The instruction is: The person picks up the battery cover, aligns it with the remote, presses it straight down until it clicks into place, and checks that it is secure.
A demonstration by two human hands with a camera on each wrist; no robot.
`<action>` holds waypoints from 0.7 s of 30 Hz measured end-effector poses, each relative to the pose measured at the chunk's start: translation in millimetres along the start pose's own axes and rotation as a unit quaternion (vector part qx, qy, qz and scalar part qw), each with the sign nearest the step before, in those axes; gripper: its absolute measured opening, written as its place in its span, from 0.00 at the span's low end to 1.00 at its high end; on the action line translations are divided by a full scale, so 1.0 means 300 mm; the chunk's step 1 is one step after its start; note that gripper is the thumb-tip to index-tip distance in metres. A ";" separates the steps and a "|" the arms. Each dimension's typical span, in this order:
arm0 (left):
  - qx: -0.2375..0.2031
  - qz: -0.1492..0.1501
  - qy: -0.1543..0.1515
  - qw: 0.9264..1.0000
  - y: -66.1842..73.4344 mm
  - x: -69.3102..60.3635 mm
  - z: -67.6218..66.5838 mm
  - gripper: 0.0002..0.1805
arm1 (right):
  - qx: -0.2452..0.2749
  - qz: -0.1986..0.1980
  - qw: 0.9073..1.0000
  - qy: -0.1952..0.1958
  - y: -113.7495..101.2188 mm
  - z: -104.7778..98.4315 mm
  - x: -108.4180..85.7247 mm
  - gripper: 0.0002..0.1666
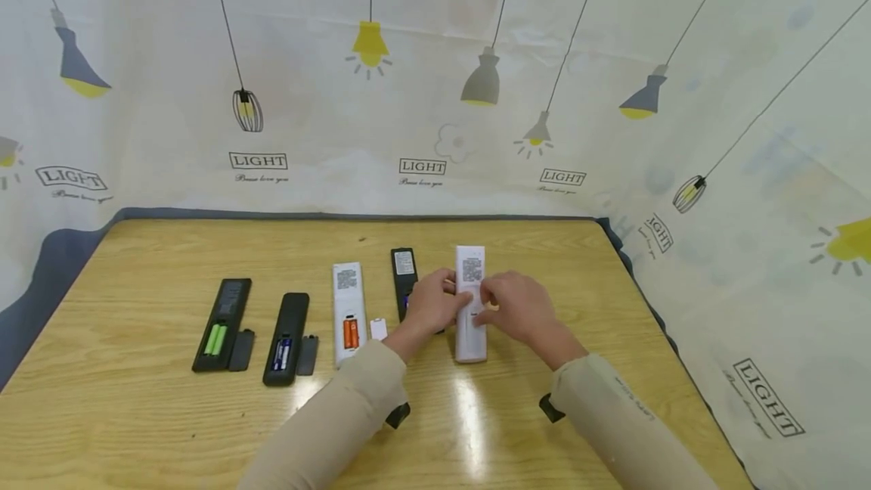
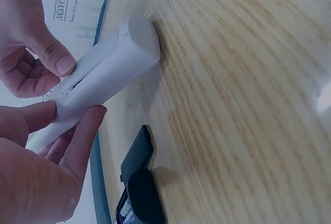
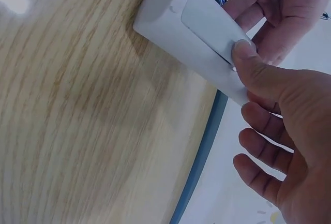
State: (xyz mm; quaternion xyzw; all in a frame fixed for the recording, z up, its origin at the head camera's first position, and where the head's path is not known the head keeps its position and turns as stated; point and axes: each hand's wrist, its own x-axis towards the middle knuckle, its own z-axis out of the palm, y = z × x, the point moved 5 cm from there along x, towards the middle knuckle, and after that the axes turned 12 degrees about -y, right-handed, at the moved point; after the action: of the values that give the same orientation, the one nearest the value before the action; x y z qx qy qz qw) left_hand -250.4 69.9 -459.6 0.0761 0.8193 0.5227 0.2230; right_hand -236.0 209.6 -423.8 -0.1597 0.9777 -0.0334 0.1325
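A white remote control (image 1: 471, 345) is held back side up, with its printed label at the far end. My left hand (image 1: 430, 302) grips it from the left, thumb on the back and fingers around the side. On the other side, my right hand (image 1: 522, 307) has its thumb on the inner edge of the battery cover (image 3: 209, 22). A thin dark gap runs along that cover's side in both wrist views. The right hand's other fingers are loosely bent, partly beside the remote. Whatever lies under the cover is hidden.
Left of my hands lie a black remote (image 1: 403, 263) partly hidden by the left hand, a white remote (image 1: 348, 297) with orange batteries, a black remote (image 1: 295, 316) with blue batteries, and another (image 1: 234, 297) with green ones. Loose covers (image 1: 377, 329) lie beside them on the wooden table (image 1: 170, 429).
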 end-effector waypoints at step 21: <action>-0.026 -0.007 -0.008 1.000 -0.021 -0.003 -0.001 0.19 | -0.037 -0.019 0.999 0.016 0.034 0.061 -0.011 0.27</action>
State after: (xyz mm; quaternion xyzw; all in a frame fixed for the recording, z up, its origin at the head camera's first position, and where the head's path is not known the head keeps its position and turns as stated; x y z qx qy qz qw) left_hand -249.0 66.5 -464.7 0.0690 0.8039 0.5419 0.2353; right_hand -231.1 219.8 -441.6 -0.1819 0.9771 -0.0026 0.1101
